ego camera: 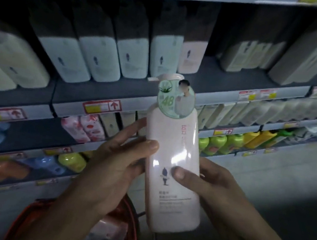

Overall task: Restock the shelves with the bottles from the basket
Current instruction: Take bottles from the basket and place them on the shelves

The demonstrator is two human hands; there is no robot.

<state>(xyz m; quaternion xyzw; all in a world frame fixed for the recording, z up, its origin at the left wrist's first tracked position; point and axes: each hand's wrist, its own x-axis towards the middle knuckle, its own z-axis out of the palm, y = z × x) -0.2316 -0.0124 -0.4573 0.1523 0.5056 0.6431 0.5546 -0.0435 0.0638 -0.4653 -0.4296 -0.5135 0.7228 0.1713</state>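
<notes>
— Bottle first: how should it be going up?

— Upright, pump leading. Both hands are gripping it in front of the shelves, above the basket. The left hand is wrapping its side with the thumb on the front; the right hand is cupping the other side, thumb pressing near the small printed figure. I'd be aiming for the open spot just right of the matching pink bottle on the shelf, sliding the base in flat so the neighbours aren't getting knocked.

— And how is it looking?

— Tall, pale pink, glossy, catching glare. A white pump is topping it, with a round green tag hanging at the neck. Small dark print is running below the figure, too blurred to read.
</notes>
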